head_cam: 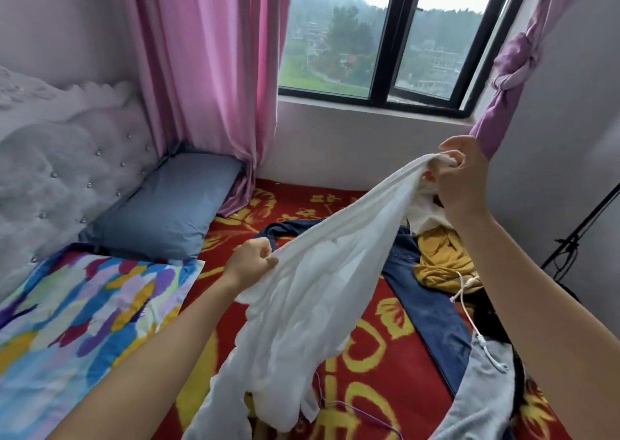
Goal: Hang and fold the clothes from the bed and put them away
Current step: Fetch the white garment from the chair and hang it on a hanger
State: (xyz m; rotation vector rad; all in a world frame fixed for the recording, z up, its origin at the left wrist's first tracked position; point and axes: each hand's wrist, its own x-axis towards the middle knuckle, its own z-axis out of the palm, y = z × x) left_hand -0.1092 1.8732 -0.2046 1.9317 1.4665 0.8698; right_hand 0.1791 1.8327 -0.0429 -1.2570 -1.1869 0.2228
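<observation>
Pinching white cloth (318, 271) with left hand (253, 261) low and with right hand (466, 181) raised, stretching it above bed (369, 355) near jeans (429, 308).

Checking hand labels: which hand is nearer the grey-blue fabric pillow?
Left. The left hand is just right of the grey-blue fabric pillow; the right hand is far right, by the purple fabric curtain.

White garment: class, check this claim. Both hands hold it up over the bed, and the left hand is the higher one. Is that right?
Not quite. In the head view both hands hold the white garment over the bed, but the right hand is the higher one; the left hand grips lower down.
</observation>
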